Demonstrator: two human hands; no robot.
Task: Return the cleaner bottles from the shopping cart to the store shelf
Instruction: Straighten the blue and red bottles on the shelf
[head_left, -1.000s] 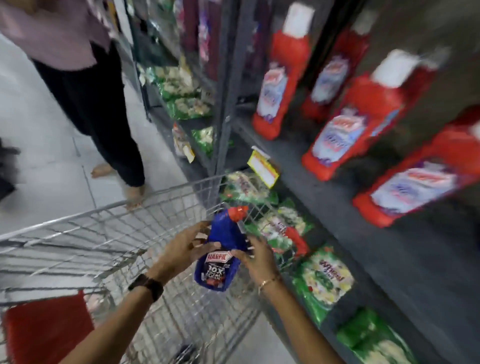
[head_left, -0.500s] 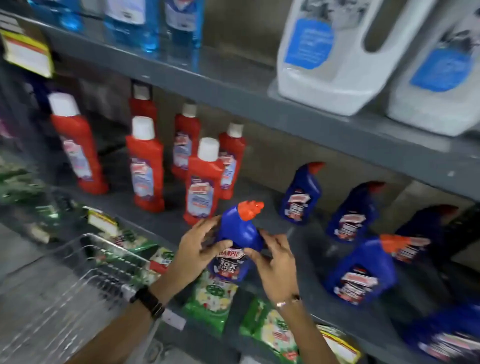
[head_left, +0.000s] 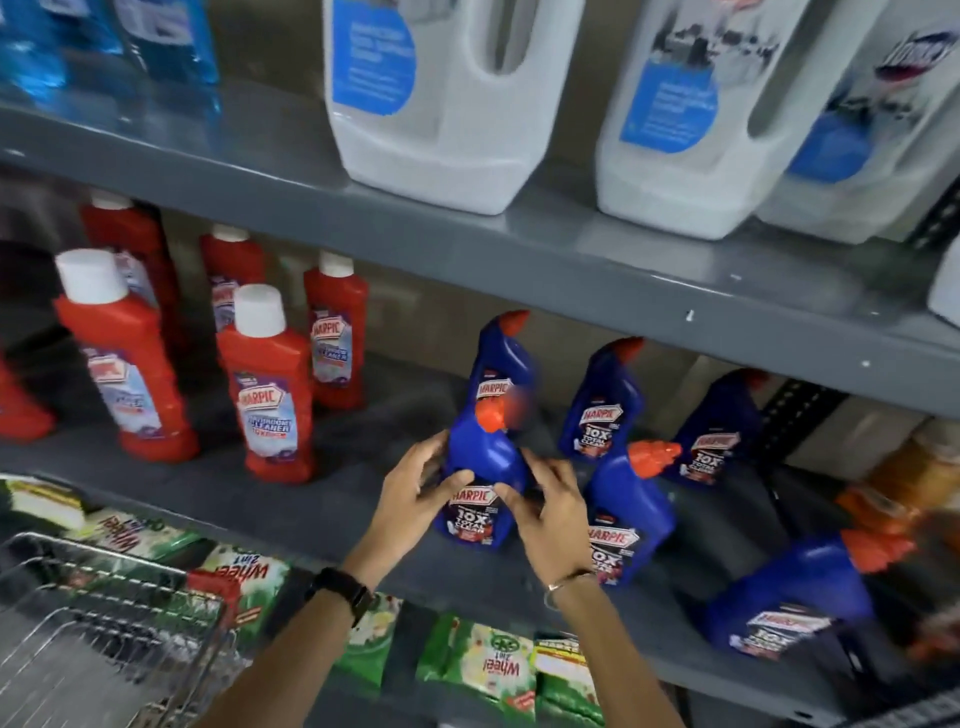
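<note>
A blue Harpic cleaner bottle (head_left: 483, 467) with an orange-red cap stands upright at the front of the grey middle shelf (head_left: 208, 493). My left hand (head_left: 415, 493) grips its left side and my right hand (head_left: 545, 514) its right side. Whether its base touches the shelf I cannot tell. Several matching blue bottles stand close by: one right behind it (head_left: 501, 358), one further right (head_left: 602, 400) and one beside my right hand (head_left: 628, 514). The wire shopping cart (head_left: 93, 623) shows at the lower left.
Red Harpic bottles (head_left: 270, 384) with white caps fill the shelf's left half. Large white jugs (head_left: 441, 104) sit on the shelf above, its edge overhanging the blue bottles. Green detergent packets (head_left: 483, 660) line the shelf below.
The view swung from the cart up to the shelf. Both hands carried the blue bottle out of the cart and onto the front of the middle shelf among the other blue bottles.
</note>
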